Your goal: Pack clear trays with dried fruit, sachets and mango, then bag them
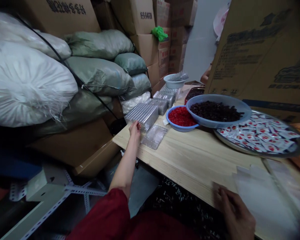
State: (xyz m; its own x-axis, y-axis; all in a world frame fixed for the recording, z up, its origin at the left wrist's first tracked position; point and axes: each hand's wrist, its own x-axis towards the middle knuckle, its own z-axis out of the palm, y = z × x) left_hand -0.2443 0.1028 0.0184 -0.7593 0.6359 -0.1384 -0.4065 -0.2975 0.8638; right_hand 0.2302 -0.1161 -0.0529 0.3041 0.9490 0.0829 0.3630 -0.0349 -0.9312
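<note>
My left hand [135,129] reaches to the table's left end, against the near corner of a stack of clear plastic trays [143,115]. Its fingers are curled closed; what they grip, if anything, is hidden. Just right of it, a single clear tray [155,136] lies flat on the wood. At the front edge is my right hand [236,210], partly smeared by motion, so its grip is unclear. Thin whitish sheets [262,196] lie beside it. Farther back sit a blue bowl of red pieces [182,127] and a wider bowl of dark brown pieces [218,123].
A round metal tray [252,151] of small printed sachets stands on the right, partly under the wide bowl. More clear trays [165,96] and a pale basin [173,82] are behind. Stuffed sacks [102,75] and cartons line the left; a large carton [260,56] rises at right. Another person's arm [206,75] shows behind it.
</note>
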